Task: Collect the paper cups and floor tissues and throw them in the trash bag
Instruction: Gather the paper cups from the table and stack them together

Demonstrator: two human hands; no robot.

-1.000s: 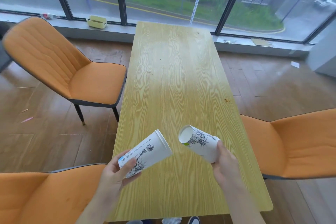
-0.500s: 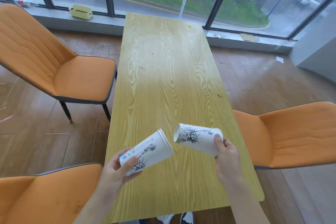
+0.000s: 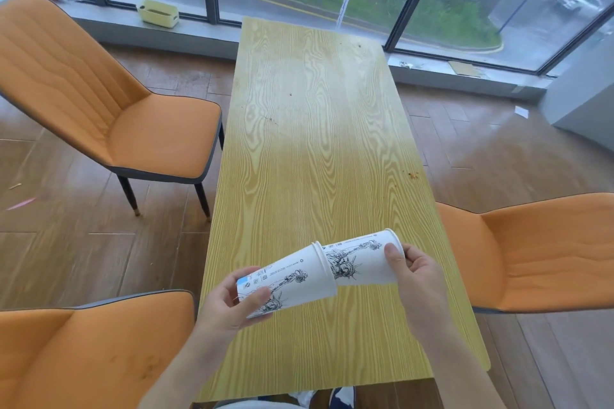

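Note:
Two white paper cups with black line drawings hang tilted above the near end of the wooden table (image 3: 315, 143). My left hand (image 3: 229, 305) grips the left cup (image 3: 292, 282) near its base. My right hand (image 3: 415, 276) holds the right cup (image 3: 358, 262) at its far end. The right cup's other end sits inside the left cup's open mouth, so the two are partly nested. A small white scrap of paper or tissue (image 3: 521, 111) lies on the floor at the far right. No trash bag is in view.
Orange chairs stand at the left (image 3: 133, 129), at the right (image 3: 531, 252) and at the near left (image 3: 83, 352) of the table. A yellow box (image 3: 158, 13) sits on the window sill. Small pink litter (image 3: 21, 203) lies on the floor at the left.
My hands have come together. The right cup, held apart from the left cup before, now has one end pushed into the left cup's mouth.

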